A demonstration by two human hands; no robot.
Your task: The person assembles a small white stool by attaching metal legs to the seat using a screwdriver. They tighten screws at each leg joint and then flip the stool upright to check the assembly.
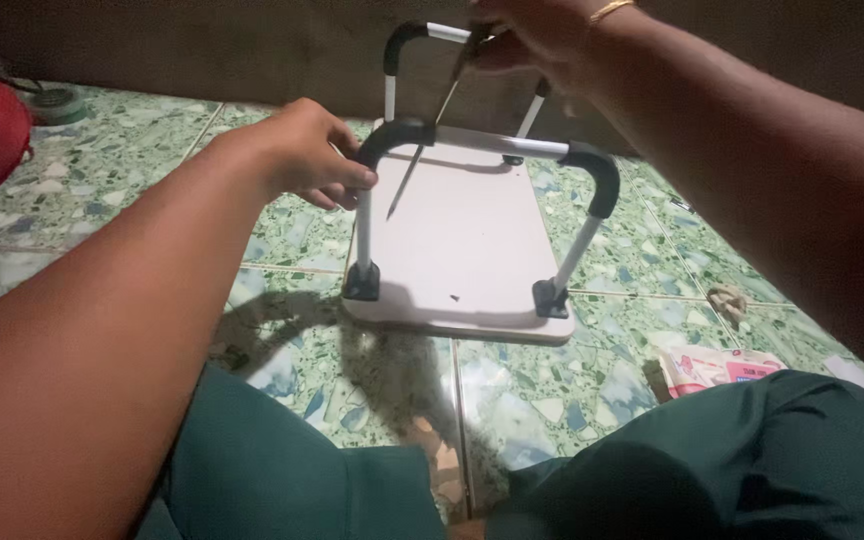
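A: Two hands work over one small folding desk (472, 250), which lies upside down on the green speckled floor (82, 210), its pale underside facing up and its two U-shaped legs standing above it.

B: Where are the legs, relative to that desk?

A: The near leg (492, 142), silver tube with black bends, rises from black brackets at the desk's near corners. The far leg (407, 35) stands at its far edge, against a dark wall.

B: And the hands?

A: The left hand (297, 150) is at the desk's left side, its fingers (352, 178) curled around the black bend of the near leg. The right hand (542, 40) is above the desk's far edge, fingers pressed together, pinching the handle of a screwdriver (430, 135). The shaft slants down, its tip hanging just over the desk's underside.

B: Anything smaller around it?

A: A pink-and-white packet (717, 368) lies on the floor, right of the desk's near corner. A gold bangle (612, 10) sits on the right wrist. A tiny dark speck (454, 297) rests on the desk near its front edge.
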